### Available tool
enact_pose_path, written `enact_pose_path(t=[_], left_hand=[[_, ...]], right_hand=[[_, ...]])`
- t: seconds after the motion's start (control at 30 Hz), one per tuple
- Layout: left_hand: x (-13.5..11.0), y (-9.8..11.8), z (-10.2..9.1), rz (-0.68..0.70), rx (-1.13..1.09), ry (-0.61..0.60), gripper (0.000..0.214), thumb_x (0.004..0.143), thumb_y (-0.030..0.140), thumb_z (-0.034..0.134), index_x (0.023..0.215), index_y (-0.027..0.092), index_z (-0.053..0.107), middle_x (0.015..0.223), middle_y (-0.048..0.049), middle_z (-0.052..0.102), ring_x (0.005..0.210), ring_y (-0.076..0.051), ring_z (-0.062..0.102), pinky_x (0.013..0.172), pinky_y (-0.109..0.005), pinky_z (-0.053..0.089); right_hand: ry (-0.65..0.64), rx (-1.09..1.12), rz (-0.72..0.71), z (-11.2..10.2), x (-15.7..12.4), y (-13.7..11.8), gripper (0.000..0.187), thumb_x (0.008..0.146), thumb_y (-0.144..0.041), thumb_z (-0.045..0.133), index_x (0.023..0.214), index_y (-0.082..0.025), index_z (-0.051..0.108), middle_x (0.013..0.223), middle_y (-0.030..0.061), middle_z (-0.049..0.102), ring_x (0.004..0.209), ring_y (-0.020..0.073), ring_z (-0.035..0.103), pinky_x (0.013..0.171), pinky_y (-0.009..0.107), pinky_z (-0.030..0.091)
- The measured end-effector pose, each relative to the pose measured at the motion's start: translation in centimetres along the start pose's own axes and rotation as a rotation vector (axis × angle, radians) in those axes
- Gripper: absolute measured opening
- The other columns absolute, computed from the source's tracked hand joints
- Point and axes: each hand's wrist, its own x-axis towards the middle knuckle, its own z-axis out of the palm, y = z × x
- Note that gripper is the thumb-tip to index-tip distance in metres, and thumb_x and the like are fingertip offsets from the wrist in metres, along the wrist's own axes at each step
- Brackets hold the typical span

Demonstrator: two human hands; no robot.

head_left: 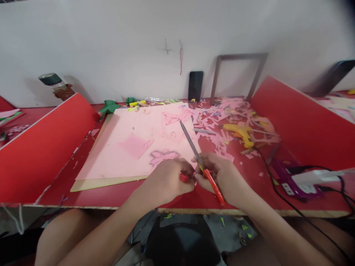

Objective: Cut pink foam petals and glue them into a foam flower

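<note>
My right hand (222,173) is closed around a pair of scissors (190,138) with long grey blades and red handles, the tips pointing away over the pink sheet. Close beside it, the fingers of my left hand (169,181) are curled in a pinch; a bit of pink shows at the fingertips, its shape mostly hidden. Just beyond my left hand lies a pink cut-out with a dark wavy outline (163,156). A square pink piece (135,146) rests farther left. Both lie on a large pink sheet (102,162).
Pink scraps (230,111) heap at the back right around a yellow glue gun (240,133). Its cord runs near a purple power strip (288,183). Red dividers (52,147) flank the table. A phone (195,85) and a brown frame (216,79) lean on the wall.
</note>
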Motion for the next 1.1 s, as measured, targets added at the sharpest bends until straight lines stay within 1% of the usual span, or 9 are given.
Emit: enact_pose_path(t=[0.1,0.23,0.33,0.43,0.57,0.8,0.87,1.0,1.1], left_hand=[[0.1,0.0,0.0,0.003,-0.006,0.024,0.015,0.077,0.020,0.065,0.089,0.023,0.075,0.092,-0.0015,0.075,0.086,-0.022,0.068,0.076,-0.034,0.049],[0.4,0.3,0.0,0.027,-0.085,0.100,0.015,0.080,0.019,0.064,0.091,0.022,0.075,0.100,-0.0037,0.075,0.095,-0.023,0.068,0.085,-0.034,0.050],[0.5,0.7,0.0,0.050,-0.210,0.072,0.015,0.084,0.022,0.065,0.096,0.021,0.074,0.105,-0.0038,0.074,0.098,-0.022,0.067,0.087,-0.032,0.050],[0.6,1.0,0.2,0.031,-0.307,0.072,0.015,0.088,0.032,0.066,0.094,0.020,0.073,0.101,-0.0034,0.074,0.094,-0.020,0.067,0.083,-0.030,0.049],[0.7,1.1,0.7,0.035,-0.308,0.156,0.020,0.092,0.037,0.063,0.088,0.021,0.073,0.092,-0.0012,0.074,0.090,-0.018,0.066,0.080,-0.028,0.046],[1.0,0.6,0.9,0.056,-0.409,0.260,0.021,0.089,0.032,0.066,0.074,0.019,0.067,0.078,0.0002,0.068,0.076,-0.014,0.060,0.072,-0.027,0.044],[1.0,0.5,0.5,0.052,-0.506,0.297,0.022,0.089,0.034,0.068,0.073,0.018,0.065,0.074,0.0006,0.063,0.071,-0.013,0.056,0.068,-0.026,0.043],[0.8,0.5,-0.4,0.009,-0.669,0.361,0.021,0.087,0.032,0.068,0.072,0.018,0.064,0.075,-0.0003,0.059,0.070,-0.013,0.054,0.065,-0.026,0.044],[0.6,0.6,-0.8,-0.003,-0.721,0.404,0.020,0.087,0.031,0.067,0.072,0.018,0.064,0.078,-0.0018,0.059,0.073,-0.014,0.055,0.061,-0.026,0.045]], right_hand=[[0.044,-0.014,-0.006,0.3,0.0,0.3,0.029,0.078,-0.018,0.068,0.106,-0.021,0.060,0.077,-0.0022,0.060,0.069,0.0146,0.063,0.062,0.026,0.050],[0.222,0.065,-0.030,0.7,0.3,-0.4,0.031,0.075,-0.017,0.073,0.102,-0.021,0.059,0.075,-0.0032,0.062,0.066,0.0120,0.062,0.061,0.022,0.051],[0.318,0.136,-0.046,0.6,0.4,-1.1,0.031,0.074,-0.020,0.078,0.097,-0.021,0.057,0.073,-0.0046,0.062,0.056,0.0093,0.058,0.055,0.022,0.051],[0.334,0.181,-0.042,0.4,0.3,-1.3,0.032,0.074,-0.024,0.080,0.095,-0.021,0.057,0.075,-0.0042,0.063,0.049,0.0081,0.055,0.049,0.023,0.049],[0.341,0.197,-0.053,0.5,0.1,-1.3,0.034,0.072,-0.023,0.082,0.096,-0.021,0.058,0.074,-0.0039,0.064,0.051,0.0088,0.056,0.049,0.022,0.049],[0.362,0.132,-0.096,0.5,-0.1,-1.0,0.029,0.080,-0.033,0.080,0.095,-0.022,0.058,0.072,-0.0040,0.059,0.056,0.0104,0.054,0.056,0.024,0.050],[0.331,0.069,-0.139,0.3,-0.5,-0.6,0.028,0.084,-0.038,0.076,0.099,-0.023,0.058,0.073,-0.0031,0.058,0.057,0.0111,0.052,0.053,0.023,0.046],[0.146,-0.021,-0.136,0.4,-1.4,-0.3,0.036,0.092,-0.047,0.066,0.119,-0.026,0.056,0.080,-0.0006,0.057,0.064,0.0137,0.052,0.057,0.024,0.046],[0.073,-0.046,-0.098,0.9,-1.7,-0.6,0.033,0.094,-0.048,0.062,0.117,-0.024,0.058,0.082,0.0011,0.057,0.068,0.0150,0.053,0.059,0.024,0.046]])
